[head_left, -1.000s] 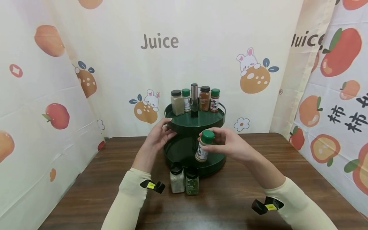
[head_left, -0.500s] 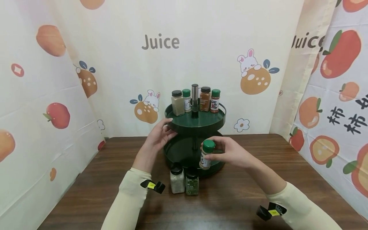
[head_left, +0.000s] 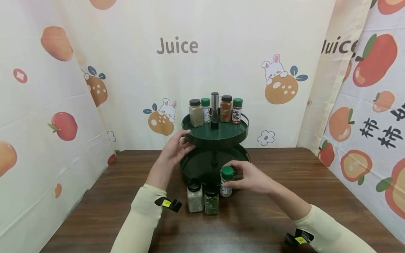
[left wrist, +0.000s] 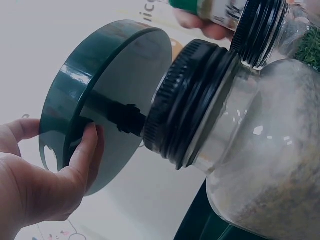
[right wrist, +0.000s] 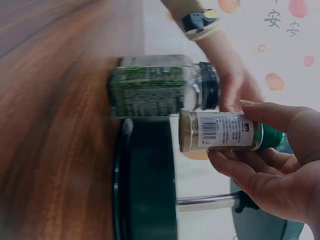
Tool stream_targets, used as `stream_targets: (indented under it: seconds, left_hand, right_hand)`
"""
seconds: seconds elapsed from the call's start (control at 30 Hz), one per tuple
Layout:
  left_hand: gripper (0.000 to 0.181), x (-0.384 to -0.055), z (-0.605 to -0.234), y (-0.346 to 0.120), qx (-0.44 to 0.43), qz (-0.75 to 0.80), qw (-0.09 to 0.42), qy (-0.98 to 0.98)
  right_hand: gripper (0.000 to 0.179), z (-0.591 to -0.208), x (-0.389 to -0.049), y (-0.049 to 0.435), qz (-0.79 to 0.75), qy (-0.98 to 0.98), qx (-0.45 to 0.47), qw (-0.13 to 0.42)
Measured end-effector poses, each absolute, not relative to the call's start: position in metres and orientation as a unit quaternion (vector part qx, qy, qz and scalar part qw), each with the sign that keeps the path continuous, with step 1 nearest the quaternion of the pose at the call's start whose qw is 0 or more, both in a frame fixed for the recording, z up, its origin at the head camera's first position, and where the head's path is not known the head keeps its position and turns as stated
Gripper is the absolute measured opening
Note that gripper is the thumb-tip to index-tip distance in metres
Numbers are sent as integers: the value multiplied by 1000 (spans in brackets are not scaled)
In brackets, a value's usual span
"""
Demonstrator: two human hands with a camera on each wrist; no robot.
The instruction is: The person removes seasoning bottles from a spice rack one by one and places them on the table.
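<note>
My right hand (head_left: 253,177) pinches a small spice jar (right wrist: 220,131) with a green cap and a white barcode label. The jar is upright in front of the lower tier, its base above the table in the right wrist view. My left hand (head_left: 174,151) grips the rim of the upper tier of a dark green two-tier turntable rack (head_left: 218,142), thumb outside and fingers underneath. Just left of the held jar stand a black-capped jar of green herbs (head_left: 211,203) and a black-capped jar of pale seasoning (head_left: 195,200), side by side on the table.
On the upper tier stand a beige jar (head_left: 196,116), a small green-capped jar (head_left: 206,113), a reddish-brown jar (head_left: 225,110) and a red-labelled jar (head_left: 236,114). A metal post (head_left: 214,109) rises at its centre. Printed curtains surround the brown wooden table (head_left: 126,196).
My right hand has lowered the green-capped spice jar from over the lower tier to in front of it, close to the herb jar. The left hand keeps its place on the rim.
</note>
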State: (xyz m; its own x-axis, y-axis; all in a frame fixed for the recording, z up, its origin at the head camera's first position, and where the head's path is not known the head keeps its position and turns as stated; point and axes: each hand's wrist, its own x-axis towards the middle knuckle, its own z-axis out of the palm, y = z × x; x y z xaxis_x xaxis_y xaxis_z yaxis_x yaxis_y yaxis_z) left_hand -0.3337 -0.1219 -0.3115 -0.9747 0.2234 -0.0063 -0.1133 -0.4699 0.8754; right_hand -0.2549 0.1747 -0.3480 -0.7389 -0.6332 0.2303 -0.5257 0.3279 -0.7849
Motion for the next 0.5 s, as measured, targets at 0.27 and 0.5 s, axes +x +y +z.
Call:
stream_targets:
  seconds: [0.27, 0.5]
  left_hand:
    - [61, -334, -311, -122, 52, 857, 97, 504]
    - [61, -334, -312, -121, 54, 856, 96, 506]
  right_hand:
    - [38, -362, -257, 174, -432, 824, -364, 55]
    - [38, -368, -257, 171, -424, 823, -374, 61]
